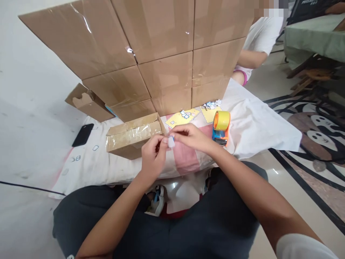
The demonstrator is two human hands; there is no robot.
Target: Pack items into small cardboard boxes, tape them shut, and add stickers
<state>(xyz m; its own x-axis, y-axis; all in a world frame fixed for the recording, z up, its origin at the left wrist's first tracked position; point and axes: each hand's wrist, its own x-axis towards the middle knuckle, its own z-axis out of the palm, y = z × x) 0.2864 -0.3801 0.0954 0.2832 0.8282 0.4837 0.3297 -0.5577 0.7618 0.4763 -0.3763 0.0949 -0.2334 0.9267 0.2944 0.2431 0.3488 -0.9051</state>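
Between my two hands is a small white piece with a blue edge (171,141), thin like a sticker or paper tag. My left hand (154,154) pinches it between thumb and finger. From the other side, the closed fingertips of my right hand (190,136) grip it too. Just left of my hands a taped cardboard box (125,145) lies on the cloth-covered surface. Beyond them, similar small white-and-blue pieces (185,114) rest on a yellow patterned sheet (172,121). A tape dispenser with yellow tape (221,126) stands to the right.
Stacked cardboard boxes (167,75) form a wall behind. An opened carton (94,104) and a black phone-like object (83,135) are at left. Another pile of small pieces (211,104) lies near the stack. A person in a white shirt (265,36) sits beyond the boxes at right.
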